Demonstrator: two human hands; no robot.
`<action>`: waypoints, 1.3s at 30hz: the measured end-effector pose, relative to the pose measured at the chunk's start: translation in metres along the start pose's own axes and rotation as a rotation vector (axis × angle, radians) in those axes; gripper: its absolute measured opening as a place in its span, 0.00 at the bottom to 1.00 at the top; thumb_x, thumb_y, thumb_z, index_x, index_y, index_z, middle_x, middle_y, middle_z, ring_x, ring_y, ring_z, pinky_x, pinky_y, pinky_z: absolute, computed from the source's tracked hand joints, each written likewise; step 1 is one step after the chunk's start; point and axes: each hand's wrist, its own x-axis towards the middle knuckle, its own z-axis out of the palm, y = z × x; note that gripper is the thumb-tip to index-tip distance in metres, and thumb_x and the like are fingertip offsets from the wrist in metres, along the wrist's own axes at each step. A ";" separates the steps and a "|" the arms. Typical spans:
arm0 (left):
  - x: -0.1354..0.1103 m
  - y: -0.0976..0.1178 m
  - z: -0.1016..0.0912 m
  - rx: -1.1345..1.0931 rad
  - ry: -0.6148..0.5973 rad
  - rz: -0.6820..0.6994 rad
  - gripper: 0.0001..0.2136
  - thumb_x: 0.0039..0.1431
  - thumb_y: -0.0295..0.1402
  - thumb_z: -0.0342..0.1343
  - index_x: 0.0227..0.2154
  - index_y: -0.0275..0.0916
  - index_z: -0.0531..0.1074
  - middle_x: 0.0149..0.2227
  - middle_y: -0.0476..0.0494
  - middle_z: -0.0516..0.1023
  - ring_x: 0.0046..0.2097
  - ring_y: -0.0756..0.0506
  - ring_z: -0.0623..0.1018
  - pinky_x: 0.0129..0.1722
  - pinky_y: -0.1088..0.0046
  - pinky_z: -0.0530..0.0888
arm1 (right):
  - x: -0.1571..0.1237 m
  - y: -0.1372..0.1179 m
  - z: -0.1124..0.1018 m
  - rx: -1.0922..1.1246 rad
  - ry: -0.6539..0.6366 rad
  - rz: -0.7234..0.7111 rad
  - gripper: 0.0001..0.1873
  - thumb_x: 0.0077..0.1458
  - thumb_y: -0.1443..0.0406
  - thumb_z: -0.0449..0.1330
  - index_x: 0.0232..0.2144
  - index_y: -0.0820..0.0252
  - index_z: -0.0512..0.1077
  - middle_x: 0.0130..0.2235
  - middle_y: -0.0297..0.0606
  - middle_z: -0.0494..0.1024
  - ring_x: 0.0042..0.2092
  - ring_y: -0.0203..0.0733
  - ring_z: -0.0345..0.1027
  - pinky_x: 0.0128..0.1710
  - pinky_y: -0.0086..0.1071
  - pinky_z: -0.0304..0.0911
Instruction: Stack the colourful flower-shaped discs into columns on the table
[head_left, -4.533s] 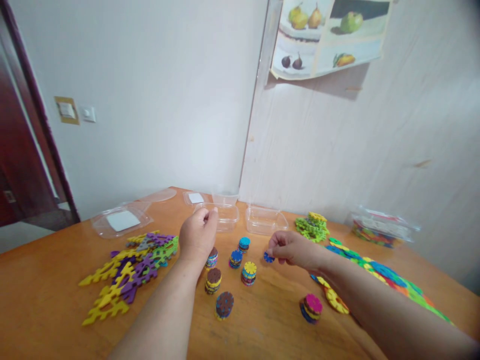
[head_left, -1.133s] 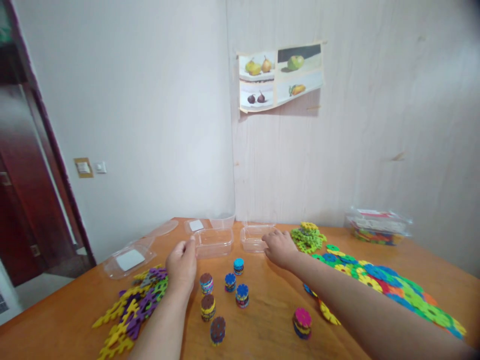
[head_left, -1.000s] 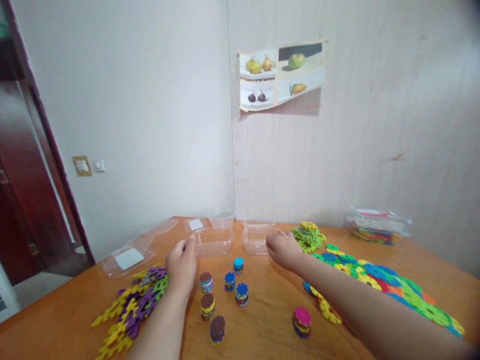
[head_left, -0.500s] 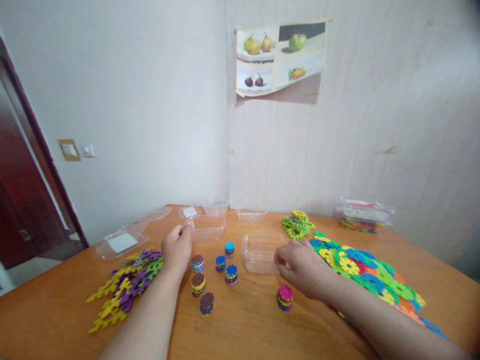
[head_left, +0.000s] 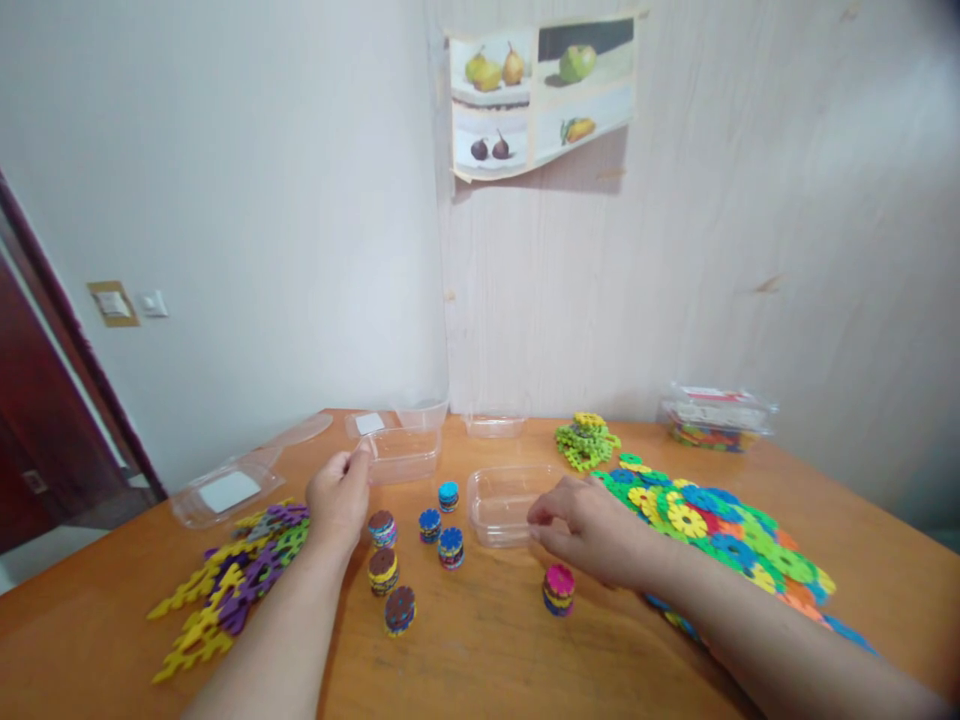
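The right hand [head_left: 589,525] has its fingers curled at the right end of the near tub [head_left: 495,515]; whether they pinch its rim I cannot tell. The left hand [head_left: 337,505] is half closed, thumb uppermost, at the left end of the far tub [head_left: 409,458], its grip likewise unclear. The near tub sits mid-worktop [head_left: 480,660], with wood showing through its clear floor; the far tub lies nearer the back edge. Along that edge stand another clear tub [head_left: 495,425] and, towards the back right corner, a lidded box [head_left: 716,425], with coloured pieces under a white layer. Clear lids [head_left: 229,493] line the left edge, one bearing a white label. Between the hands stand brown-topped stacks [head_left: 383,563] and blue-topped stacks [head_left: 451,543]; a pink-topped stack [head_left: 559,588] is closer to the front edge than the near tub. Jagged pieces [head_left: 240,570] lie towards the left edge, flat discs [head_left: 731,545] towards the right.
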 end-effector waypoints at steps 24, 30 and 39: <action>-0.005 0.019 -0.008 -0.093 0.061 -0.030 0.19 0.58 0.46 0.53 0.19 0.39 0.65 0.17 0.54 0.64 0.23 0.51 0.63 0.27 0.74 0.59 | -0.022 -0.001 -0.049 -0.096 -0.139 0.137 0.12 0.58 0.62 0.56 0.42 0.53 0.77 0.34 0.35 0.82 0.35 0.41 0.72 0.32 0.30 0.55; -0.006 0.023 -0.009 -0.129 0.063 -0.054 0.17 0.58 0.45 0.54 0.20 0.39 0.67 0.17 0.54 0.65 0.24 0.50 0.64 0.26 0.74 0.59 | -0.017 0.013 -0.031 -0.134 -0.189 0.167 0.14 0.57 0.62 0.56 0.42 0.52 0.78 0.38 0.38 0.83 0.38 0.45 0.75 0.33 0.31 0.56; -0.005 0.022 -0.009 -0.144 0.066 -0.047 0.17 0.57 0.45 0.54 0.20 0.39 0.68 0.17 0.54 0.65 0.24 0.51 0.65 0.27 0.74 0.60 | -0.015 0.007 -0.029 -0.055 -0.178 0.137 0.13 0.58 0.63 0.56 0.43 0.54 0.76 0.34 0.35 0.82 0.33 0.40 0.71 0.30 0.29 0.54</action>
